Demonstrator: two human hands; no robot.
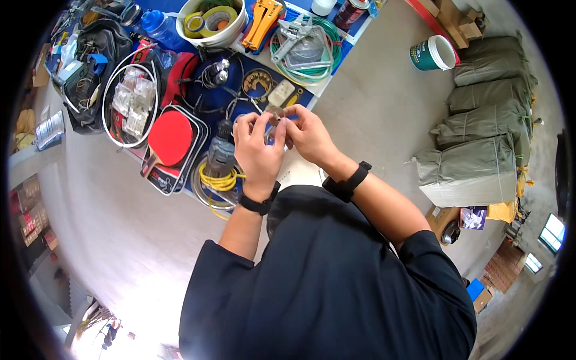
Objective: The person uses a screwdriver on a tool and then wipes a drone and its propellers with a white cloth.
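Both the left hand (259, 157) and right hand (312, 139) (each with a black wristband (349, 182)) pinch a small brownish round piece (276, 112) between their fingertips near a corded power drill (221, 155).

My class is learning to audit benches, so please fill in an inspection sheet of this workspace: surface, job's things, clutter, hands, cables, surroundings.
Surface: blue table, mostly covered.
Job's things: brownish piece, too small to identify.
Clutter: red paddle, white bucket holding tape rolls, orange tool.
Hands: left hand and right hand both hold the piece with their fingers.
Cables: yellow cord bunched by a grey power tool; green coil.
Surroundings: grey-green wrapped bundles and a green bucket to the right.
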